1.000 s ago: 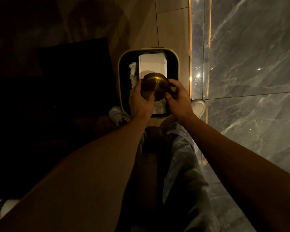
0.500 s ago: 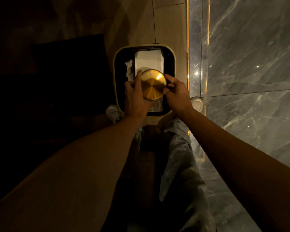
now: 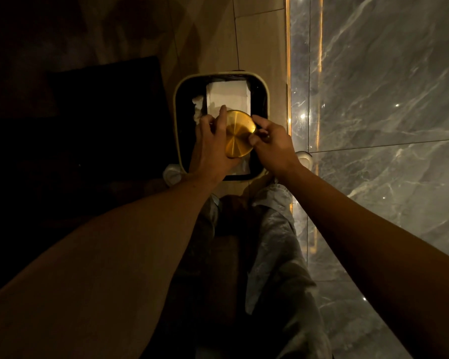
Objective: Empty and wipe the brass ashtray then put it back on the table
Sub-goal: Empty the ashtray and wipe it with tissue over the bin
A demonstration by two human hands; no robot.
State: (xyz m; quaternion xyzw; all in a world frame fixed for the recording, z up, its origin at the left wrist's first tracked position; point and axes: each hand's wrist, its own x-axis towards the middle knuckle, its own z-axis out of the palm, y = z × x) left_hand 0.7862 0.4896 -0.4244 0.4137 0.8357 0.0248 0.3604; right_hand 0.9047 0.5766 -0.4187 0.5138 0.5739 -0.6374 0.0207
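The round brass ashtray [image 3: 239,134] is held upside down, its flat shiny base facing me, directly over an open waste bin [image 3: 178,104] with a pale rim and dark liner. My left hand [image 3: 210,149] grips the ashtray's left edge, thumb across its upper rim. My right hand [image 3: 272,143] pinches the right edge with its fingertips. White paper [image 3: 228,95] lies inside the bin under the ashtray. The ashtray's inside is hidden.
A grey marble wall [image 3: 386,99] with a lit gold strip [image 3: 288,99] runs along the right. The bin stands on a tan tiled floor [image 3: 259,40]. A dark block [image 3: 101,120] lies left of the bin. My legs and pale shoes [image 3: 305,158] are below it.
The ashtray has tipped from tilted to fully upside down, flat base up. Both hands shifted slightly lower over the bin while keeping their hold.
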